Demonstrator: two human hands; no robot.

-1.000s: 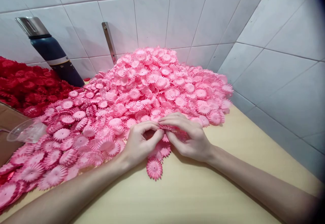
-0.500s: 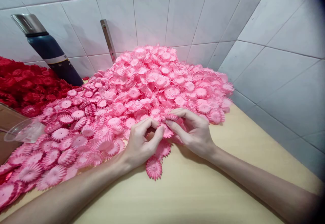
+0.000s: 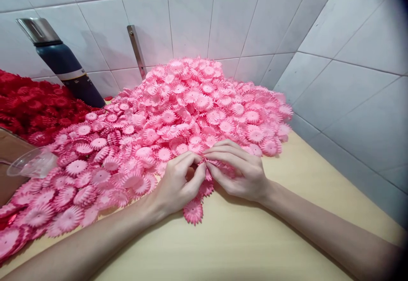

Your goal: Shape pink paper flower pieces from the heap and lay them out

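My left hand [image 3: 181, 181] and my right hand [image 3: 242, 172] meet fingertip to fingertip in front of a large pile of pink flower-shaped pieces [image 3: 191, 98]. Thumb and forefinger of the left one are pinched together on something too small to make out. The right fingers are bent closed, their tips touching the left fingertips; a pink scalloped piece shows partly beneath them, and what the tips grip is hidden. Below the hands, a darker pink flower piece [image 3: 193, 211] lies flat on the pale table [image 3: 229, 242].
A dark blue bottle [image 3: 68, 68] with a steel cap stands at the back left, beside a heap of red pieces [image 3: 32, 106]. A clear plastic cup [image 3: 33, 164] lies near a cardboard box [image 3: 11, 162]. Behind are a metal strip [image 3: 136, 51] and a tiled wall [image 3: 191, 21].
My right hand has moved slightly left, bringing its fingertips against the left ones. The flower piece that was between its thumb and forefinger no longer shows there.
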